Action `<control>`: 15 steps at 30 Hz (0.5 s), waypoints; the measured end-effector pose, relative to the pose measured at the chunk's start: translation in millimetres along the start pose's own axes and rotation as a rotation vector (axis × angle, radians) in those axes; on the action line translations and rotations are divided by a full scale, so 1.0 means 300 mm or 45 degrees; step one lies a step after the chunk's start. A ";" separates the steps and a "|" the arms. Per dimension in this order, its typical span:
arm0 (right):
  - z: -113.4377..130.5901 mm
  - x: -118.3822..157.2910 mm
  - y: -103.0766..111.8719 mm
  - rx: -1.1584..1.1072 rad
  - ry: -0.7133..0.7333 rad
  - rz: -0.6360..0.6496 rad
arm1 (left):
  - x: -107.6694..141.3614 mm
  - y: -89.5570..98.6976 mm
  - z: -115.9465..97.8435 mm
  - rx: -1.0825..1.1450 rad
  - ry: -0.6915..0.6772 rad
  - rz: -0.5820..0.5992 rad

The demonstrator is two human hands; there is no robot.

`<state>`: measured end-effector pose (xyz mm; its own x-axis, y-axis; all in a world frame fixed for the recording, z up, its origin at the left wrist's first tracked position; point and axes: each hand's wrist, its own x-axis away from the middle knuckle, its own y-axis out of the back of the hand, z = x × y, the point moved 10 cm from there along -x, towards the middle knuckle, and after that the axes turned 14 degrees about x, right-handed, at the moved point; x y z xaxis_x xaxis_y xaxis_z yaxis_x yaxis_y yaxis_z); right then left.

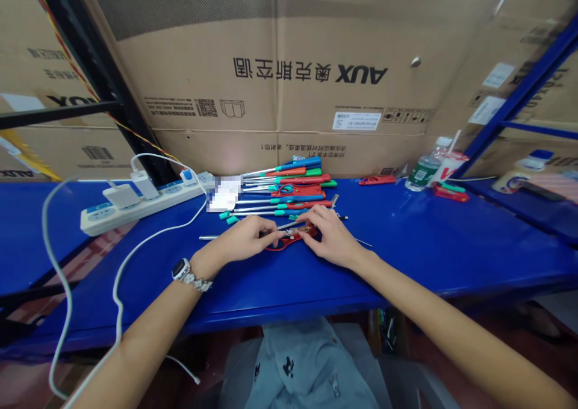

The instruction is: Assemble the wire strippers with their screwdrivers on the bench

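A long-necked lighter with an opened red handle (293, 238) lies at the middle of the blue table (406, 246), its inner parts partly showing. My left hand (253, 238), wearing a watch (181, 269) on the wrist, pinches the lighter's left part near the trigger loop. My right hand (330, 235) has its fingers closed over the handle's right part. The fingers hide much of it, and the small parts between them are too fine to make out. Just beyond lies a row of several long-necked lighters (311, 205) with red, blue and green handles and metal tubes.
A white power strip (135, 201) with plugged-in chargers and a white cable (118, 276) takes up the left. Red handle pieces (377, 181), a green-labelled bottle (422, 171) and a cup (453, 163) stand to the right. Cardboard boxes (271, 29) wall off the back.
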<state>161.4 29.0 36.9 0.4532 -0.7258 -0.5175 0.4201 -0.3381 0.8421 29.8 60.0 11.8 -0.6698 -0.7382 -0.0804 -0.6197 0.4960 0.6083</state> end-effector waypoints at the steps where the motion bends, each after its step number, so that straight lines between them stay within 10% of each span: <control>1: 0.004 0.000 0.012 0.010 0.006 -0.033 | -0.002 0.001 0.000 0.024 0.000 0.000; 15: 0.084 0.001 -0.014 0.212 0.313 0.029 | -0.037 -0.003 0.009 0.058 0.044 -0.037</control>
<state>140.1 15.1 36.9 0.6462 -0.5746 -0.5022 0.2822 -0.4315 0.8568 36.7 68.8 9.9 -0.6373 -0.7674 -0.0697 -0.6571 0.4940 0.5694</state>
